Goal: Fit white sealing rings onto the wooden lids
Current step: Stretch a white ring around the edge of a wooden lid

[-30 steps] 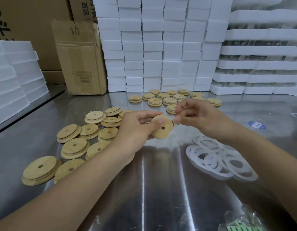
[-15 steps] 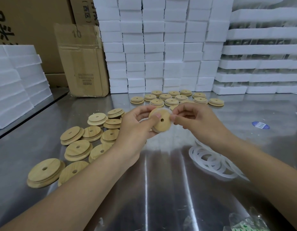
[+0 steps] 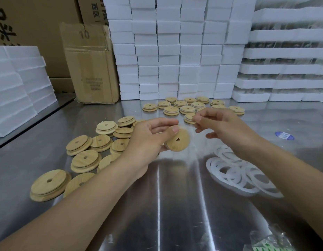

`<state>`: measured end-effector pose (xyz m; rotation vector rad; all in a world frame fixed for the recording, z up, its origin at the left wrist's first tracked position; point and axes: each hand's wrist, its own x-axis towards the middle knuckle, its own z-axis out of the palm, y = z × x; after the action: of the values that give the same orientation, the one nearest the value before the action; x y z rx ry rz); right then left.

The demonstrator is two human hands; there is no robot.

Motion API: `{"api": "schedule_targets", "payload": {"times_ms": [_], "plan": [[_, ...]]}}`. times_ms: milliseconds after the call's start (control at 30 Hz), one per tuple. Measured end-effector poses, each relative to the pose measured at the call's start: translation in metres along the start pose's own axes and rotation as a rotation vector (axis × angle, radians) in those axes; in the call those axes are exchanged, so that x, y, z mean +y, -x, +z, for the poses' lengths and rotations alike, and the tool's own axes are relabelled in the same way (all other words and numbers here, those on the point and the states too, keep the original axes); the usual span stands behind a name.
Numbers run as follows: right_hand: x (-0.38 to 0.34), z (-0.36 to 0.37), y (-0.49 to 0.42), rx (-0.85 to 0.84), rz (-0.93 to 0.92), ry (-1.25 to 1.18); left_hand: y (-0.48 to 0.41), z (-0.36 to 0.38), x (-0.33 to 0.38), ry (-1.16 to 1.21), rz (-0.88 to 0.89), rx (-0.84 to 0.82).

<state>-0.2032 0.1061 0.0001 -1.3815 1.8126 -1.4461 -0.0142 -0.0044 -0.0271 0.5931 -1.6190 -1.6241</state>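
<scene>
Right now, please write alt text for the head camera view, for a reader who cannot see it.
A person's left hand holds a wooden lid with a centre hole above a steel table, the right hand close beside it with curled fingers. Loose lids lie to the left, white rings to the right, more lids behind.

Views: one, a wide-angle camera worn on the person's head.
Position: above the near edge of the shiny steel table [image 3: 175,214].
Facing: forward and down. Both forearms enter from the bottom corners.
Centre of frame: left hand [image 3: 148,140] holding a round wooden lid with a centre hole [image 3: 178,140]; right hand [image 3: 227,129] just beside it.
Nearness: close, with the hands at arm's reach.
Far limit: stacked white foam blocks [image 3: 175,51] and a brown cardboard carton [image 3: 92,69] fill the top.
Lens: straight stacks bow outward near the frame edges.
</scene>
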Motion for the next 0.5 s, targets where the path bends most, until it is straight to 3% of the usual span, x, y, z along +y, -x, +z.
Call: {"api": "schedule_targets", "payload": {"times_ms": [167, 400, 500], "plan": [[-0.002, 0.002, 0.001, 0.004, -0.028, -0.01, -0.003, -0.002, 0.004, 0.059, -0.011, 0.012], [0.0, 0.015, 0.005, -0.134, -0.106, -0.03, -0.002, -0.001, 0.004, 0.164, -0.028, -0.001], [0.004, 0.015, 0.002, -0.139, -0.114, -0.037, -0.001, 0.001, 0.004, 0.112, -0.009, 0.031]]}}
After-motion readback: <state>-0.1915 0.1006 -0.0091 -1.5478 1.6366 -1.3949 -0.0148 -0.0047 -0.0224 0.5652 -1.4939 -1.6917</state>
